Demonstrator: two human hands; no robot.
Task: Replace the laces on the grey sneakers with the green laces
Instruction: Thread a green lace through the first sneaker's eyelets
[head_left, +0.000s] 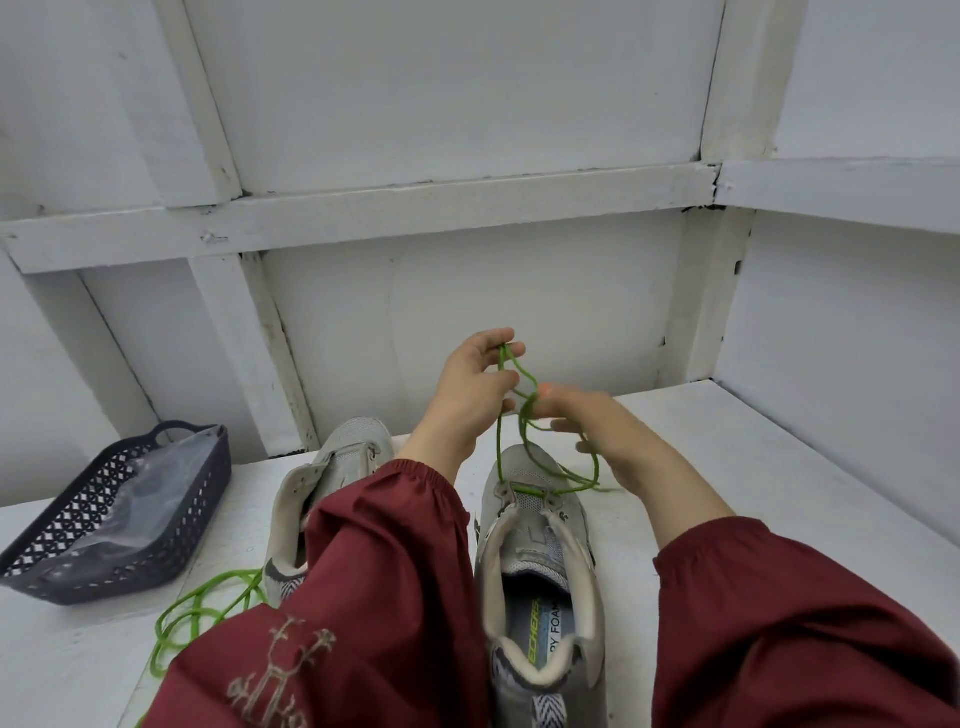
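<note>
Dark-red sleeve (374, 571) nearest; left hand's (478, 384) grip pinches thin green cord lace (500, 447) above grey mesh sneaker (540, 566) on white surface (753, 467), toe eyelets threaded; right hand's (597, 431) grip blurred, cannot tell; ends likely want evening before crossing.

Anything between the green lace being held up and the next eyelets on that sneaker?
Nothing visible does. The left hand pinches the lace above the toe of the sneaker. It already runs through the lowest eyelets, and the next pair lies uncovered. Only the lace's own slack loops over the toe.
</note>
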